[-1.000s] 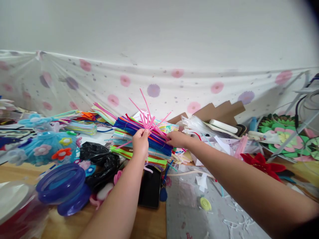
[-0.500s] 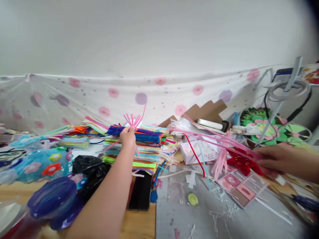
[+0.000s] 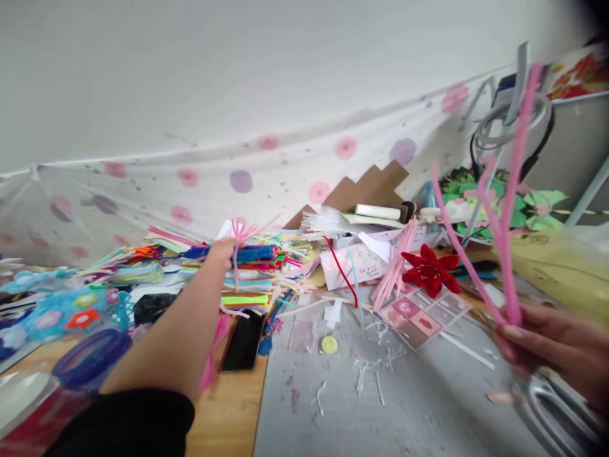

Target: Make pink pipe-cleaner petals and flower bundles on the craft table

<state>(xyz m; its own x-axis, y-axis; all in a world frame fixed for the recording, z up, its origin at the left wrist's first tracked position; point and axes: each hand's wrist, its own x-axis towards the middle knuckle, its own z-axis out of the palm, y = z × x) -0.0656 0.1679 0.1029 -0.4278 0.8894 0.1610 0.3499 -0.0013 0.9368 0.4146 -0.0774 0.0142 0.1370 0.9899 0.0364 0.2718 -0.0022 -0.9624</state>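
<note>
My left hand (image 3: 221,252) reaches out to the stack of coloured pipe cleaners (image 3: 252,276) at the back of the table, its fingers closed on a bunch of pink pipe cleaners (image 3: 238,231) whose ends stick up. At the right edge my right hand (image 3: 547,350) is pinched on several long pink pipe cleaners (image 3: 504,209) that stand up and fan out, well away from the stack.
A black phone (image 3: 244,341) lies below the stack. A red felt flower (image 3: 431,270), a pink card sheet (image 3: 421,317) and a yellow disc (image 3: 328,344) sit on the grey mat (image 3: 371,412). Blue rings (image 3: 90,358) and crocheted flowers (image 3: 52,314) crowd the left. Scissors (image 3: 552,400) lie near my right hand.
My right hand left the stack and swung right and toward me, drawing out long pink pipe cleaners that now stand upright. The left hand stayed at the stack. The view turned right.
</note>
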